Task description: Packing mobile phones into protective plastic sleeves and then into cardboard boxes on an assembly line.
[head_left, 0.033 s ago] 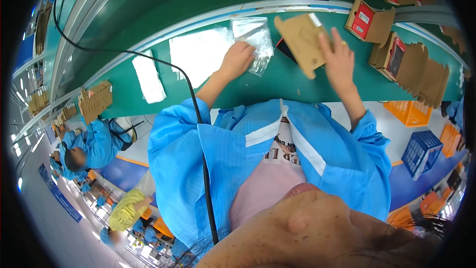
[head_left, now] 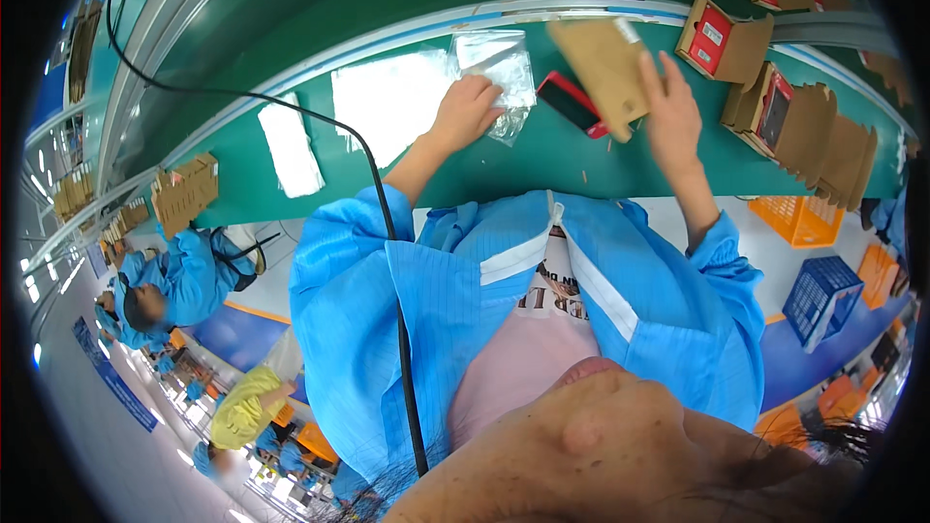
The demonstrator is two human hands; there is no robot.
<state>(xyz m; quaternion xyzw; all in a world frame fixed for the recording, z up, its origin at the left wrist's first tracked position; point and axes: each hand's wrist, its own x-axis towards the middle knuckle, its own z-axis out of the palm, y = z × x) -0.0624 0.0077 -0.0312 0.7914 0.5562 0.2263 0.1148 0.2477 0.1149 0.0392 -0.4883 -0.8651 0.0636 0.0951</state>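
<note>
My left hand (head_left: 466,112) has its fingers curled together at the near left side of a clear plastic bag (head_left: 499,58). A flat brown cardboard box (head_left: 599,68) stands tilted to the right of the bag. My right hand (head_left: 672,116) grips the box by its right edge; the fingers point away from me and part of the grip is hidden. Partly covered by the cardboard, a flat red box with a black face (head_left: 572,102) lies on the green bench.
White sheets (head_left: 387,102) and a narrow white stack (head_left: 291,150) lie to the left. Open cardboard boxes with red contents (head_left: 709,37) line the right side, with more boxes (head_left: 809,131) nearer. A black cable (head_left: 373,174) hangs across my left arm. Crates (head_left: 823,295) stand on the floor.
My right hand and the cardboard box have shifted slightly right, uncovering more of the flat red box. My left hand has barely moved on the plastic bag.
</note>
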